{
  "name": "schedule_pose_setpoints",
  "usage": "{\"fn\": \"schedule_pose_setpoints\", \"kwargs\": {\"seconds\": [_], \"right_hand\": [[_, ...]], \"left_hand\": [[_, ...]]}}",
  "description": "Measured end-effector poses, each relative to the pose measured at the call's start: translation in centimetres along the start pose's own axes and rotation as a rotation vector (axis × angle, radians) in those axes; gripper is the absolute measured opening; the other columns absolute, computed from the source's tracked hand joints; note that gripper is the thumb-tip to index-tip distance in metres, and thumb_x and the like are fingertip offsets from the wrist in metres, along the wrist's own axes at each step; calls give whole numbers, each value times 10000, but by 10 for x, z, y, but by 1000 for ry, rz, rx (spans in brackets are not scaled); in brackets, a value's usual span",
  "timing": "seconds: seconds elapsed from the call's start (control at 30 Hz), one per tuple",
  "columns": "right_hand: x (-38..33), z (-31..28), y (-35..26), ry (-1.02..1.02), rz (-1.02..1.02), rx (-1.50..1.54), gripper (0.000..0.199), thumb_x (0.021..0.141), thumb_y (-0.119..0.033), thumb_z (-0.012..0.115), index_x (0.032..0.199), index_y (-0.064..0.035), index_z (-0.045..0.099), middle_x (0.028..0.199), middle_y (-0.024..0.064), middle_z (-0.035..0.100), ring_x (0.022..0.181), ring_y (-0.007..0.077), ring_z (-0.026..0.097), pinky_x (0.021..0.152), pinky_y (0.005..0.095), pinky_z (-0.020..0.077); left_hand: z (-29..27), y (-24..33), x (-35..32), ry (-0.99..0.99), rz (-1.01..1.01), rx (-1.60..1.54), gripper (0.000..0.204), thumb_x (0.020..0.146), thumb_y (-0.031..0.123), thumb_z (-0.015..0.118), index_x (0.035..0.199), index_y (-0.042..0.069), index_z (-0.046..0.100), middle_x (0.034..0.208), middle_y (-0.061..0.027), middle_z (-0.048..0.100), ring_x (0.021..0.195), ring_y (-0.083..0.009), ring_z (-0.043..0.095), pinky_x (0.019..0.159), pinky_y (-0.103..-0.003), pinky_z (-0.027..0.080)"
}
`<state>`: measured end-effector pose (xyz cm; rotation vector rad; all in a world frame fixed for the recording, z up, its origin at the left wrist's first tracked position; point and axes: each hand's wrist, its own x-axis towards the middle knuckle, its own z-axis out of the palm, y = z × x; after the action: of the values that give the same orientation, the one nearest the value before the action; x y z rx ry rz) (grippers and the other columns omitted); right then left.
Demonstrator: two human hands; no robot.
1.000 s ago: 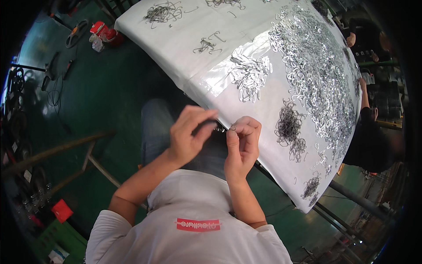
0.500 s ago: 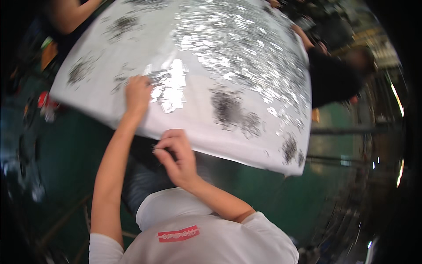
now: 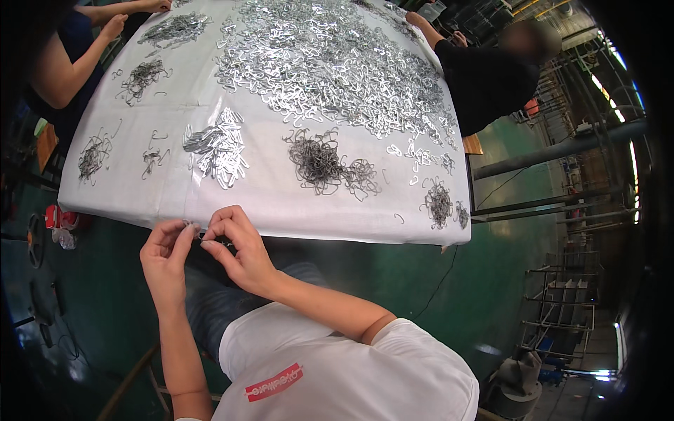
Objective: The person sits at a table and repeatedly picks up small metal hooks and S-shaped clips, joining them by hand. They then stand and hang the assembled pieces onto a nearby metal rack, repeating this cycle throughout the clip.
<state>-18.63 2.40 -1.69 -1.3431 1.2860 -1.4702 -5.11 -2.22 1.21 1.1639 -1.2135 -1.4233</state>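
Observation:
At the near edge of the table, my left hand (image 3: 167, 256) pinches a small shiny metal piece between thumb and forefinger. Close beside it, my right hand (image 3: 242, 249) is closed with a thin wire piece at its fingertips. Both pieces are too small to tell their exact shape or whether they touch. Just beyond the hands lies a pile of bright, narrow metal pieces (image 3: 223, 151). A tangle of dark bent wire hooks (image 3: 316, 163) sits to its right. Farther back spreads a large heap of shiny curved metal hooks (image 3: 316, 63).
White sheeting covers the table (image 3: 267, 207). Smaller clumps of dark wire (image 3: 93, 160) lie at left, with another clump (image 3: 439, 203) near the right corner. One co-worker's arm (image 3: 67, 74) is at the far left; another person in black (image 3: 481, 84) leans in at the right.
My left hand has come back from the pile of bright narrow pieces to the table's near edge, beside my right hand. My right hand has shifted slightly left.

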Motion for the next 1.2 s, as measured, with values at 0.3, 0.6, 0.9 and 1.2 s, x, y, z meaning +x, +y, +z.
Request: {"fn": "schedule_pose_setpoints", "kwargs": {"seconds": [0.3, 0.6, 0.9, 1.2], "right_hand": [[0, 15, -4, 25, -73, -56, 115, 794, -26, 641, 868, -20, 554, 967, 103, 503, 775, 237, 552, 640, 316, 459], [3, 24, 11, 10, -154, -204, 124, 766, 2, 660, 863, -32, 590, 950, 121, 526, 826, 264, 567, 703, 326, 469], [23, 13, 25, -168, -238, -259, 218, 756, -1, 673, 949, -26, 574, 958, 130, 537, 874, 255, 552, 729, 323, 458], [224, 56, 108, -307, -141, -835, 179, 841, -189, 632, 900, -20, 639, 909, 135, 620, 796, 284, 616, 716, 373, 480]], "left_hand": [[-3, -1, -16, 91, 113, 26, 95, 861, -3, 615, 949, -36, 609, 885, -78, 664, 823, -100, 620, 756, -214, 478], [-8, -16, -23, 186, 159, 21, 114, 802, -48, 636, 903, -3, 664, 955, -80, 657, 807, -93, 598, 677, -203, 457], [-15, -30, -22, 266, 339, 189, 142, 728, -25, 707, 858, 30, 686, 939, -91, 641, 861, -204, 609, 733, -287, 496], [-17, -20, -28, 274, 336, 247, 166, 693, -34, 737, 831, 43, 689, 848, -76, 655, 798, -207, 615, 700, -293, 492]]}}
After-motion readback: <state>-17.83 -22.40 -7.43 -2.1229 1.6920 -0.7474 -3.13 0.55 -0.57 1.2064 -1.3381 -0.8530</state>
